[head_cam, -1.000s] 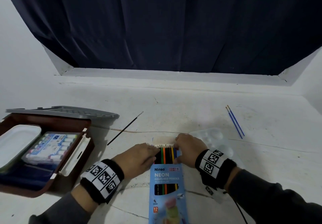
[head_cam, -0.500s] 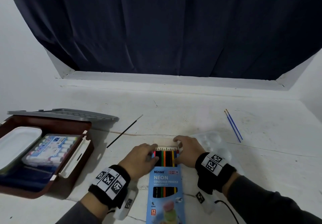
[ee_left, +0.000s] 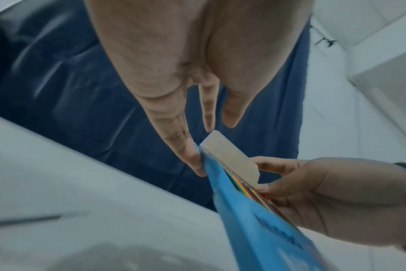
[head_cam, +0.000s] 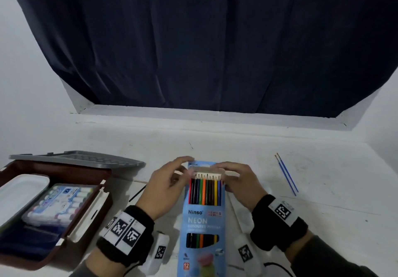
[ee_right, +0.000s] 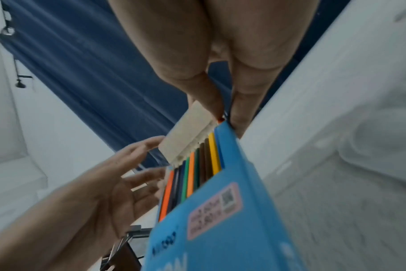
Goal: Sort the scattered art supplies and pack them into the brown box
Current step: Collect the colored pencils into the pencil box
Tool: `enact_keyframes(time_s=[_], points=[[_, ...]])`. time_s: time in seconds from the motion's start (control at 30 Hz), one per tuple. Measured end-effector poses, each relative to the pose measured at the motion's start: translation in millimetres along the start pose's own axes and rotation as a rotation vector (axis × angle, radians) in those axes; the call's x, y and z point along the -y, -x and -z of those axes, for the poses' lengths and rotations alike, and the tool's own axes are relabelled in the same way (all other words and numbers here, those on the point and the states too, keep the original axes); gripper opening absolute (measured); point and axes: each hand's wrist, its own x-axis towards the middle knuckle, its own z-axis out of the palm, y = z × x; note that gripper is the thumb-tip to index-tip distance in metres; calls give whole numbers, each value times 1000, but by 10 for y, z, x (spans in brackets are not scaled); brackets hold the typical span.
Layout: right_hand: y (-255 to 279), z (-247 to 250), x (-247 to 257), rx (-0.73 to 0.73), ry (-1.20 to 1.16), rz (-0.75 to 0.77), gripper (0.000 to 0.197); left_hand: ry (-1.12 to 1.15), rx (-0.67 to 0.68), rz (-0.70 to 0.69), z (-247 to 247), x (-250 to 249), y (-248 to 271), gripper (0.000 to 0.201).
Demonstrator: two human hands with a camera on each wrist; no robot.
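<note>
The blue pencil box (head_cam: 203, 222) is raised off the table between my hands, its top end open, with coloured pencils (head_cam: 205, 190) and a cardboard flap (head_cam: 207, 171) showing. My right hand (head_cam: 221, 169) pinches the box's top right corner (ee_right: 223, 126) between thumb and finger. With fingers straight and spread, my left hand (head_cam: 183, 166) only touches the top left corner with a fingertip (ee_left: 194, 161). At the left the brown box (head_cam: 86, 229) stands open. It holds a white tray (head_cam: 19, 192) and a marker set (head_cam: 62, 205).
A grey lid (head_cam: 81, 160) lies behind the brown box. A black brush (head_cam: 137, 192) pokes out from behind my left hand. Two blue brushes (head_cam: 287, 176) lie on the table to the right. A clear palette (ee_right: 371, 143) sits under my right hand.
The pencil box has come up off the table with both hands at its top end. The flap now stands out over the pencil tips.
</note>
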Motion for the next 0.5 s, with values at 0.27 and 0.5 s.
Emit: enact_keyframes(time_s=[0.27, 0.5], points=[[-6, 161, 577, -62, 20, 297, 38, 76, -17, -147, 292, -488, -187, 2], [207, 161, 457, 30, 134, 204, 35, -30, -95, -181, 239, -311, -75, 14]])
